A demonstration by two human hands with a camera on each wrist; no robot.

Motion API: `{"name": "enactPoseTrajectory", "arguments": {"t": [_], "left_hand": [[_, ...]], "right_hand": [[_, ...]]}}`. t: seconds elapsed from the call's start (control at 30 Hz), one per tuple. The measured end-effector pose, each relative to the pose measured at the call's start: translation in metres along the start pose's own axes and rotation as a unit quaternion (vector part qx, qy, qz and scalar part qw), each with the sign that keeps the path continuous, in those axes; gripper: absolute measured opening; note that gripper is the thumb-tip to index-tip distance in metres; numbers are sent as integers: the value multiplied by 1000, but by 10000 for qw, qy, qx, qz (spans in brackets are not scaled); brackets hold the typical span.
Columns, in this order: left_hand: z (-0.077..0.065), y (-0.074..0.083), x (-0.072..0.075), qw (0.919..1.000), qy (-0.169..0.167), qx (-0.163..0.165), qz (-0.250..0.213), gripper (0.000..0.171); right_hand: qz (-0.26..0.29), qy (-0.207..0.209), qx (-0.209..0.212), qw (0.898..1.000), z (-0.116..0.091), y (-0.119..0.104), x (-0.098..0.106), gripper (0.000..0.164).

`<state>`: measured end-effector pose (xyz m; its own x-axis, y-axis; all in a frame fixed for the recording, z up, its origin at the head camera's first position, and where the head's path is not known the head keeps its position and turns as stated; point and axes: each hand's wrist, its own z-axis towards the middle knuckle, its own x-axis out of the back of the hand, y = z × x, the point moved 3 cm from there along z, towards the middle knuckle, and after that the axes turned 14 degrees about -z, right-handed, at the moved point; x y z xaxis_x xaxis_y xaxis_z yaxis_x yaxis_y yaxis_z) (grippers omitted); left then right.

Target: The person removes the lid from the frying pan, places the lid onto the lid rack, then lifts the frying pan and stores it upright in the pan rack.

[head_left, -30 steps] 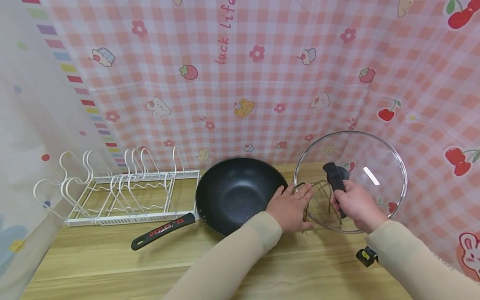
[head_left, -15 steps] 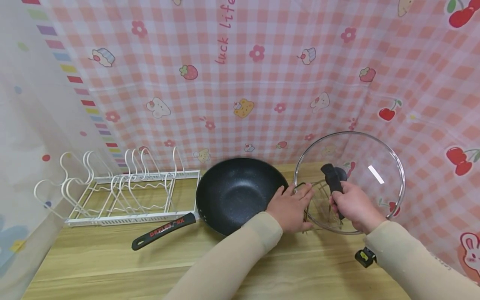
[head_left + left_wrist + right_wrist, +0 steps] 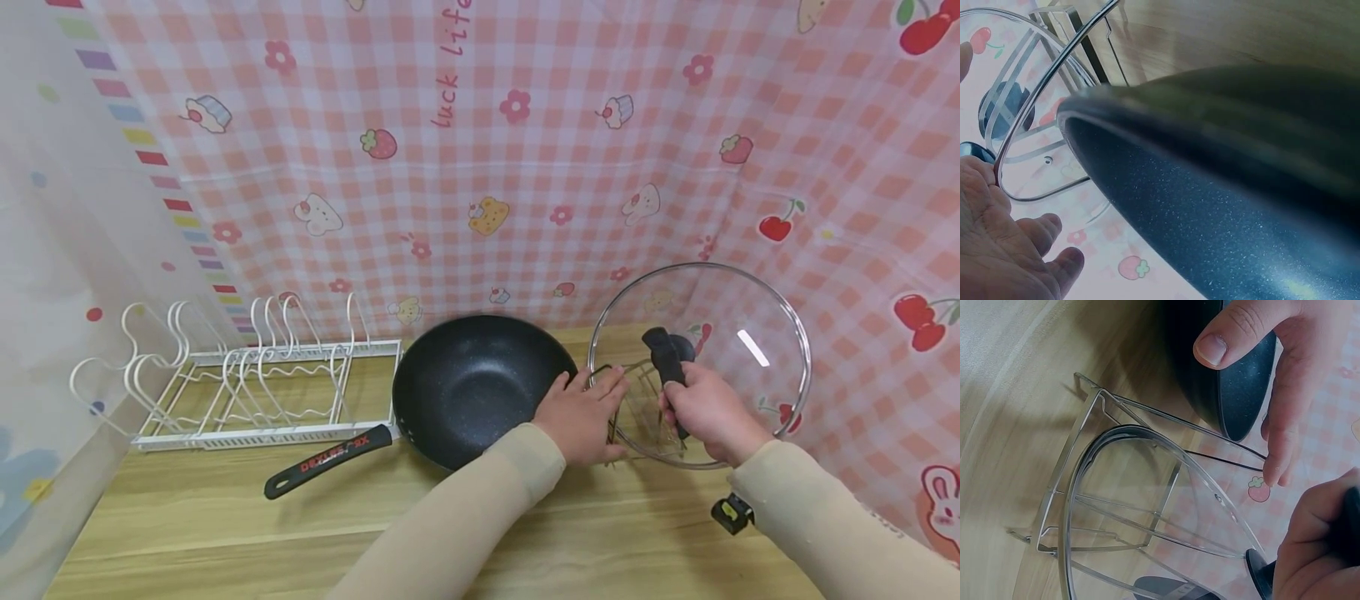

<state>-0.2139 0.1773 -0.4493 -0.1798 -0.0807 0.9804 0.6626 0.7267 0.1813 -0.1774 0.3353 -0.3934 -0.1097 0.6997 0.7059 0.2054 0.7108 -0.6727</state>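
Note:
A round glass lid (image 3: 742, 321) with a steel rim stands tilted at the metal wire rack (image 3: 1054, 481) on the right. My right hand (image 3: 712, 408) grips the lid's black handle (image 3: 663, 354), fingers and thumb round it. The left hand (image 3: 577, 417) lies at the rack's left side, its fingers fairly straight and touching the wire top in the left wrist view. Just left of that hand sits a black wok (image 3: 480, 392), its handle (image 3: 330, 462) pointing to the front left. The lid's lower rim is inside the rack in the right wrist view.
A white wire rack (image 3: 262, 437) with several upright loops stands to the left, close beside the wok. Behind is a pink checked cloth (image 3: 450, 183), which also runs along the right side. Everything stands on a wooden tabletop (image 3: 315, 542).
The lid and the right hand on its handle shifted slightly to the left between the first and second frames, then stayed still. My left hand and the wok keep their places.

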Motion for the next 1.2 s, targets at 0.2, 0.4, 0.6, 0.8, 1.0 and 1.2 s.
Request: {"name": "enactPoseTrajectory", "arguments": {"t": [0.2, 0.4, 0.6, 0.8, 1.0, 1.2], "left_hand": [[0, 0, -1, 10000, 48, -47, 10, 95], [1, 0, -1, 9999, 38, -94, -22, 96], [-1, 1, 1, 9999, 20, -98, -121, 95], [-1, -1, 1, 9998, 46, -86, -157, 95], [0, -2, -2, 9998, 43, -67, -203, 96], [1, 0, -3, 9995, 67, -104, -289, 96]], "right_hand": [[-109, -73, -66, 9999, 2, 1, -9, 24], [-162, -124, -147, 9997, 6, 0, -18, 44], [-37, -346, -219, 9992, 7, -2, -18, 49], [34, -478, -313, 9984, 10, -1, -18, 33], [-5, -502, -451, 9977, 12, -1, -19, 23], [60, -467, -569, 9973, 12, -1, -20, 24]]}}
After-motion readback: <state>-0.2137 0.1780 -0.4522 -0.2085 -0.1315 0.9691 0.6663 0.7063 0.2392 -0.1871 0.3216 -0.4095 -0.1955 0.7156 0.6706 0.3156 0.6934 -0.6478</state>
